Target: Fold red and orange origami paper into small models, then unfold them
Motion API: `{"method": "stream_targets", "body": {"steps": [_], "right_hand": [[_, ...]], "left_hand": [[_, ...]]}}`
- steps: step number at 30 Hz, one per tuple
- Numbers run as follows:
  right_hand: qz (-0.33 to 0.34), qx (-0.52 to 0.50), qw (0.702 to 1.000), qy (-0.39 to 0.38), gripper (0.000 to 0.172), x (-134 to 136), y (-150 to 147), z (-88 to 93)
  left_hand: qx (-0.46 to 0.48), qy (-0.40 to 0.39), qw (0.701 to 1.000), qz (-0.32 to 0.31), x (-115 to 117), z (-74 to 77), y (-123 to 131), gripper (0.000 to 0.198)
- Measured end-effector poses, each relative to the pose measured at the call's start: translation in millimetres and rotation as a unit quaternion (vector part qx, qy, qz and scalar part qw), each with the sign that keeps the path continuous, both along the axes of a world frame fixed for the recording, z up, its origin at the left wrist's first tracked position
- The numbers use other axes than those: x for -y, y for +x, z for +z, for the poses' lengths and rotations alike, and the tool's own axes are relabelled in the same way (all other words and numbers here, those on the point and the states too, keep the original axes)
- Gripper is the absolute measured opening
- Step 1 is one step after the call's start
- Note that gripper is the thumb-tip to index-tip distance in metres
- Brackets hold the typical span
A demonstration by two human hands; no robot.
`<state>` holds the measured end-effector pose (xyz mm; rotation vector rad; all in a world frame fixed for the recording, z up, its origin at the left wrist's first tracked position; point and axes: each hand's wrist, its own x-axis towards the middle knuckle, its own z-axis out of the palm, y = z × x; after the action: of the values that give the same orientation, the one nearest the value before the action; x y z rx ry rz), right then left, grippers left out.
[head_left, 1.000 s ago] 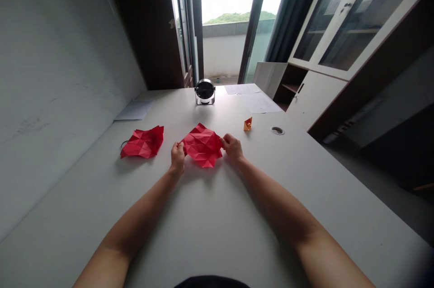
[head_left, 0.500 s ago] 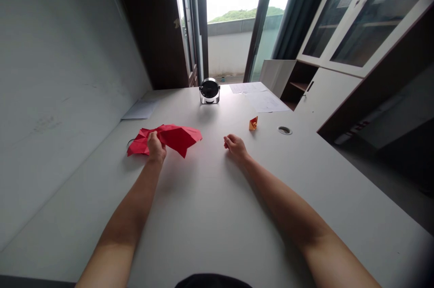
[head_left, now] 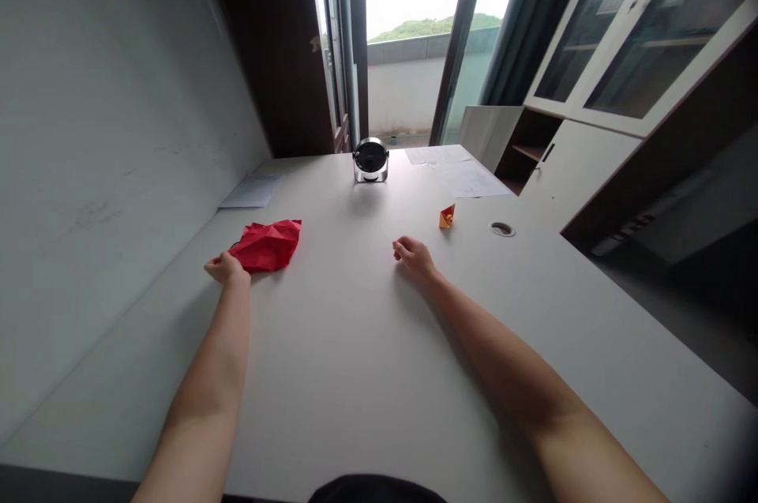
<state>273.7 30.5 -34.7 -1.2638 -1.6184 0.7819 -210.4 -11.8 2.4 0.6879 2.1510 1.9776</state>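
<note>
A creased red sheet (head_left: 269, 245), of paper or thin cloth, lies bunched on the left of the white table. A thin dark curved edge shows behind its left end. My left hand (head_left: 227, 268) is closed at the near left corner of this sheet, and the fingertips are partly hidden. To the right, my right hand (head_left: 413, 253) rests on the tabletop in a loose fist, with nothing showing in it. The nearest thing to it is a small orange folded-paper piece (head_left: 447, 217), standing a little beyond and apart from the fingers.
A round black device on a metal stand (head_left: 370, 161) stands at the far side. Loose papers (head_left: 474, 178) lie at the back right, and a pale sheet (head_left: 252, 192) by the left wall. A round cable hole (head_left: 502, 229) opens in the white table (head_left: 332, 361).
My left hand has moved left and slightly toward me, to the sheet's left end. The red sheet has shifted left and lies more bunched. My right hand has stayed in place.
</note>
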Motion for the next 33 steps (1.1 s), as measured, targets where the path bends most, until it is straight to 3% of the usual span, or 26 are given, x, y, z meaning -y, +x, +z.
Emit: {"method": "stream_targets", "body": {"steps": [2, 3, 5, 8, 11, 13, 16, 20, 23, 27, 30, 33], "right_hand": [[-0.006, -0.011, 1.0, -0.002, 0.028, -0.4, -0.5, -0.5], [-0.013, -0.017, 1.0, -0.002, 0.028, -0.5, -0.7, -0.4], [-0.039, -0.023, 0.999, 0.007, 0.03, -1.1, 0.1, 1.4], [-0.114, -0.013, 0.992, 0.042, 0.031, -4.3, 8.8, 7.7], [-0.227, 0.022, 0.967, 0.115, 0.027, -11.1, 29.9, 14.9], [-0.298, 0.063, 0.94, 0.154, 0.025, -17.8, 48.3, 16.5], [-0.369, 0.136, 0.912, 0.118, 0.031, -30.5, 73.9, 12.1], [-0.393, 0.183, 0.9, 0.037, 0.046, -50.1, 94.8, 3.1], [-0.387, 0.202, 0.9, 0.015, 0.038, -60.5, 99.9, 1.8], [-0.337, 0.226, 0.912, 0.069, 0.017, -56.1, 82.7, 2.0], [-0.201, 0.233, 0.94, 0.147, 0.016, -34.8, 46.7, -0.9], [-0.02, 0.222, 0.96, 0.171, 0.02, -7.1, 4.6, -2.4]], "left_hand": [[-0.089, -0.059, 0.986, 0.125, 1.8, 6.0, 5.4, 0.028], [-0.153, -0.071, 0.976, 0.141, 2.0, 9.9, 9.0, 0.03], [-0.258, -0.075, 0.958, 0.098, 1.3, 16.5, 17.9, 0.03], [-0.383, -0.121, 0.915, -0.03, -3.3, 15.0, 32.5, 0.024], [-0.419, -0.205, 0.868, -0.168, -11.7, -2.2, 41.1, 0.035], [-0.39, -0.272, 0.847, -0.238, -17.0, -17.0, 41.8, 0.044], [-0.361, -0.305, 0.841, -0.263, -20.1, -31.8, 39.8, 0.05], [-0.374, -0.215, 0.871, -0.236, -15.4, -25.9, 47.8, 0.045], [-0.396, -0.12, 0.884, -0.22, -9.6, -9.7, 69.9, 0.036], [-0.44, -0.064, 0.851, -0.28, -1.3, 8.6, 119.0, 0.03], [-0.457, -0.03, 0.817, -0.351, 7.5, 15.5, 161.2, 0.028], [-0.469, -0.016, 0.784, -0.406, 18.4, 18.7, 193.5, 0.027]]}}
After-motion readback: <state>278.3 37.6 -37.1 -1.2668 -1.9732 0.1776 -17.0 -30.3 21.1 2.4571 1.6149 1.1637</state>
